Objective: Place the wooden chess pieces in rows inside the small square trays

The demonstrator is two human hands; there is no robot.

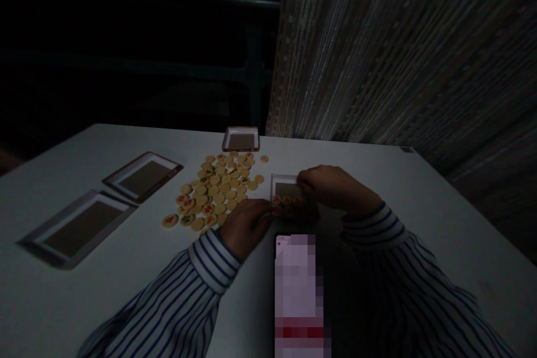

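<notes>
A small box (285, 189) stands before me, with several round Chinese chess pieces (286, 200) with red characters along its near side. My right hand (331, 185) is closed on the box's right rim, fingers curled down over it. At the left edge of the box is my left hand (247, 226), its fingers drawn together beside the nearest pieces. Whatever lies between those fingertips is hidden. Just left of this hand spreads a heap of wooden Chinese chess pieces (216, 184), some showing red or black characters, others blank side up.
Two shallow open trays, a nearer one (79, 201) and a farther one (121, 170), lie on the left of the white table (134, 291). Another tray (226, 140) sits behind the heap. A phone (283, 239), mostly blurred out, lies between my forearms. A string curtain (356, 50) hangs beyond.
</notes>
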